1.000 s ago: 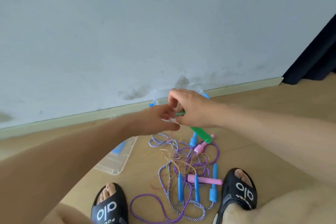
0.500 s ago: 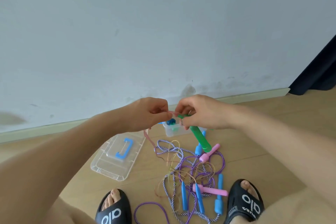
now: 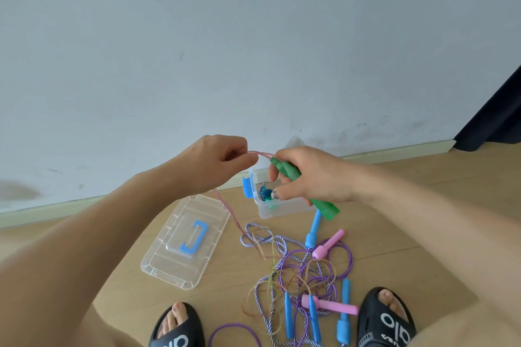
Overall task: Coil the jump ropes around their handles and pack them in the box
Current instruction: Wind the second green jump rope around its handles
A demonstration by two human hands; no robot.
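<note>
My right hand (image 3: 310,177) grips green jump-rope handles (image 3: 293,175), held slanting above the floor. A thin pinkish cord (image 3: 260,154) leaves the handles' top; my left hand (image 3: 222,160) pinches it close by, and the cord hangs down (image 3: 228,210) to the pile. Behind my hands stands the clear plastic box (image 3: 282,210) with a blue latch (image 3: 248,184) and a blue-green coiled rope (image 3: 265,195) inside. On the floor lies a tangle of striped and purple ropes (image 3: 298,270) with blue handles (image 3: 311,232) and pink handles (image 3: 328,244).
The clear lid (image 3: 186,239) with a blue handle lies on the wooden floor left of the pile. My feet in black slides (image 3: 176,327) (image 3: 387,318) flank the ropes. A grey wall with skirting (image 3: 394,149) runs behind; a dark curtain (image 3: 493,118) hangs at far right.
My hands have moved slightly apart, drawing a short span of cord between them. The view has tipped down a little, showing the box and lid more fully.
</note>
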